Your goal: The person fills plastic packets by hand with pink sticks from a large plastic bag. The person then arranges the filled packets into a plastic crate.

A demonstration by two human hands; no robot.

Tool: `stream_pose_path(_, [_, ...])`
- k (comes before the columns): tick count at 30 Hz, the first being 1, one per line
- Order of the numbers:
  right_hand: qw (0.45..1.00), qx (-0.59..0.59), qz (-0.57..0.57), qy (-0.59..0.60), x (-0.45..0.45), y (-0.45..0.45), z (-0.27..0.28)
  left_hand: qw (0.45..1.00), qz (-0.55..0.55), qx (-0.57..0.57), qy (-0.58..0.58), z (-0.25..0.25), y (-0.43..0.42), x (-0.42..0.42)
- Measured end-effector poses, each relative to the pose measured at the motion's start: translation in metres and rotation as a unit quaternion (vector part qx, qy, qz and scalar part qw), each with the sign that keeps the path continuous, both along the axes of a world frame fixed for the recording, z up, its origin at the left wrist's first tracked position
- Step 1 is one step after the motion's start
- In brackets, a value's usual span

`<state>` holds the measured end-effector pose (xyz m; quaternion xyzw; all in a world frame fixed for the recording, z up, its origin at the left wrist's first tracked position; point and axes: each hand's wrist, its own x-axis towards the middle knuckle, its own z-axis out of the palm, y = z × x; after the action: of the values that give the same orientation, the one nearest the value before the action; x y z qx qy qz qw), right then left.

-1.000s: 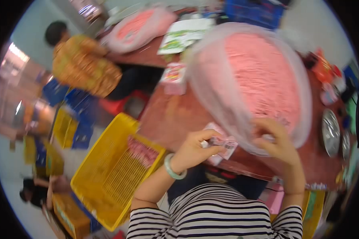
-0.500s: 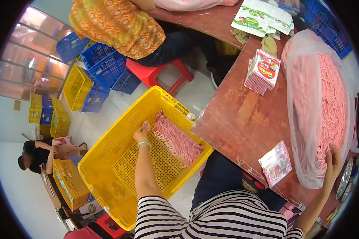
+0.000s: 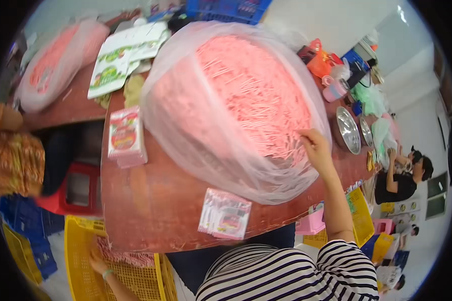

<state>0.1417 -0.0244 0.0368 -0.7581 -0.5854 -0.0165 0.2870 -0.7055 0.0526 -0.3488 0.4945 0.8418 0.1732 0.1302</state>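
My right hand [image 3: 316, 150] is at the near right edge of a heap of thin pink sticks [image 3: 256, 95] in a large clear plastic bag [image 3: 186, 135]. Its fingers are bent and drawn together; what they pinch, if anything, is too small to make out. Low on the left, my left hand [image 3: 98, 262] reaches into a yellow crate [image 3: 78, 251], beside a row of pink packets [image 3: 130, 257] partly hidden by the table corner. Blur and the crate's shade hide its fingers. Printed sachets [image 3: 226, 214] lie in a small stack near the table's front edge.
A taller stack of red-and-white packets [image 3: 126, 135] stands left on the red table [image 3: 160, 205]. Behind it lie green-and-white printed bags [image 3: 118, 60]. Metal bowls [image 3: 347, 130] are at the right. A person in orange sits beside a red stool [image 3: 73, 190]; others work far right.
My view has swung right, from the crate to the bag of sticks. My right hand has moved in to the sticks with its fingers more bent; my left hand stays in the crate.
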Motion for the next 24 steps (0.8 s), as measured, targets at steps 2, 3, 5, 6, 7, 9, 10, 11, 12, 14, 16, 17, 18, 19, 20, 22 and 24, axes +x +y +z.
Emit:
stream_pose_path(2, [0.999, -0.017, 0.015, 0.025, 0.012, -0.006, -0.004, 0.990, 0.109, 0.050, 0.068, 0.106, 0.002, 0.067])
stream_pose_path(3, [0.999, -0.005, 0.012, 0.033, 0.015, -0.009, -0.006, 0.989, 0.106, 0.064, 0.075, 0.140, 0.001, 0.089])
stream_pose_path(5, [0.995, -0.042, 0.050, 0.076, 0.020, -0.015, -0.014, 0.968, 0.012, 0.246, 0.050, 0.193, -0.004, 0.121])
stream_pose_path(6, [0.991, -0.074, 0.065, 0.088, 0.023, -0.017, -0.023, 0.958, -0.028, 0.285, 0.019, 0.219, -0.007, 0.145])
stream_pose_path(7, [0.991, -0.062, 0.065, 0.099, 0.019, -0.015, -0.028, 0.944, -0.068, 0.321, -0.011, 0.244, -0.010, 0.173])
stream_pose_path(9, [0.997, 0.012, 0.077, 0.019, 0.006, -0.008, -0.035, 0.928, -0.143, 0.341, -0.048, 0.292, -0.020, 0.249])
stream_pose_path(10, [0.996, 0.022, 0.079, 0.027, 0.006, -0.006, -0.038, 0.920, -0.182, 0.340, -0.064, 0.314, -0.028, 0.289])
stream_pose_path(11, [0.997, 0.016, 0.075, 0.007, 0.007, -0.004, -0.044, 0.919, -0.217, 0.317, -0.092, 0.329, -0.037, 0.328])
stream_pose_path(12, [0.997, 0.010, 0.071, -0.013, 0.010, -0.002, -0.049, 0.915, -0.250, 0.292, -0.119, 0.342, -0.045, 0.363])
stream_pose_path(14, [0.997, -0.034, 0.075, 0.011, 0.020, -0.002, -0.052, 0.891, -0.350, 0.241, -0.158, 0.366, -0.058, 0.425])
stream_pose_path(16, [0.993, -0.082, 0.082, 0.035, 0.025, -0.007, -0.056, 0.870, -0.407, 0.201, -0.195, 0.361, -0.063, 0.458])
stream_pose_path(17, [0.991, -0.092, 0.093, -0.008, 0.026, -0.009, -0.057, 0.867, -0.421, 0.198, -0.176, 0.357, -0.064, 0.470])
stream_pose_path(18, [0.988, -0.102, 0.103, -0.052, 0.026, -0.011, -0.057, 0.864, -0.436, 0.196, -0.158, 0.354, -0.063, 0.480])
stream_pose_path(19, [0.989, -0.098, 0.104, -0.048, 0.025, -0.011, -0.055, 0.869, -0.441, 0.176, -0.138, 0.357, -0.064, 0.490])
stream_pose_path(20, [0.985, -0.124, 0.098, -0.071, 0.023, -0.011, -0.051, 0.870, -0.441, 0.176, -0.134, 0.356, -0.066, 0.495])
stream_pose_path(22, [0.980, -0.148, 0.093, -0.095, 0.018, -0.011, -0.041, 0.882, -0.439, 0.146, -0.087, 0.349, -0.065, 0.504])
stream_pose_path(24, [0.993, -0.089, 0.080, -0.018, 0.007, -0.010, -0.034, 0.880, -0.446, 0.148, -0.070, 0.344, -0.065, 0.509])
